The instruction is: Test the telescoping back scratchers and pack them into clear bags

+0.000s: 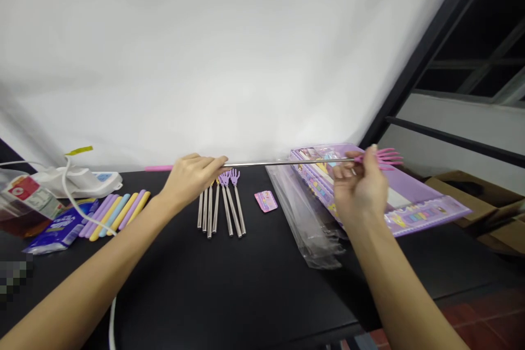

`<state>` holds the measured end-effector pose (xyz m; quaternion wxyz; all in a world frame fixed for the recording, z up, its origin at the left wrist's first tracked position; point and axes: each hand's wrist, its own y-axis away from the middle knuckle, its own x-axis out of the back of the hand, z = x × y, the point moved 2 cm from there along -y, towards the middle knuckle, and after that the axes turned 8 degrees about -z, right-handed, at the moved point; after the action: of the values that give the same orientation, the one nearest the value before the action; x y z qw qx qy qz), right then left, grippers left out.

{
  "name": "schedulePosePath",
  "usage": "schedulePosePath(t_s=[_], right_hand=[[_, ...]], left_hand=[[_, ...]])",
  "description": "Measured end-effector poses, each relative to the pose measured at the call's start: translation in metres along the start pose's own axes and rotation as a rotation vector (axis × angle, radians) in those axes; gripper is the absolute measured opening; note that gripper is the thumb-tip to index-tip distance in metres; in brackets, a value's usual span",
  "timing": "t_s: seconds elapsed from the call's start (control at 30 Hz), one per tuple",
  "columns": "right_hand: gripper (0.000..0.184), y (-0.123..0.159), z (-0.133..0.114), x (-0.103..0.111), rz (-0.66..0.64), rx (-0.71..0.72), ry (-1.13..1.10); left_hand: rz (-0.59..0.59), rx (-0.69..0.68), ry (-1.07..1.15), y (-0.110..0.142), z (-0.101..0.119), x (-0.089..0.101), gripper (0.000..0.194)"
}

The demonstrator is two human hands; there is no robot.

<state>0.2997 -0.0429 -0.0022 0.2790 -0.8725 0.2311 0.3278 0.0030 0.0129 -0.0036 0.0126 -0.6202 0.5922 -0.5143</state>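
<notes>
A pink back scratcher (270, 163) with a long, extended metal rod is held level above the table. My left hand (193, 175) closes round the rod beside its pink handle (158, 168). At the other end, my right hand (363, 183) grips it just below the pink claw (388, 158). Beneath the rod lie several metal back scratcher rods (232, 210) with purple and yellow claws. To the left are loose pastel handles (115, 216) in purple, yellow and blue. A small pink card (266, 201) rests between the rods and clear plastic sleeves (305, 224).
A purple display box (430, 208) stands at the right, partly behind my right hand. At the left are a white power strip (77, 181) with a cable, a blue packet (61, 232) and a drink container (24, 202). Cardboard boxes (459, 191) sit beyond the table's right edge.
</notes>
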Motion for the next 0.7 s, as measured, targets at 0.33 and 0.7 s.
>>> schedulePosePath(t_s=[0.33, 0.7], right_hand=[[0.035, 0.011, 0.02, -0.005, -0.171, -0.206, 0.034], [0.031, 0.022, 0.024, -0.014, -0.244, -0.274, 0.085]], left_hand=[[-0.079, 0.069, -0.064, -0.012, 0.007, 0.026, 0.029], [-0.177, -0.011, -0.029, -0.01, 0.001, 0.022, 0.04]])
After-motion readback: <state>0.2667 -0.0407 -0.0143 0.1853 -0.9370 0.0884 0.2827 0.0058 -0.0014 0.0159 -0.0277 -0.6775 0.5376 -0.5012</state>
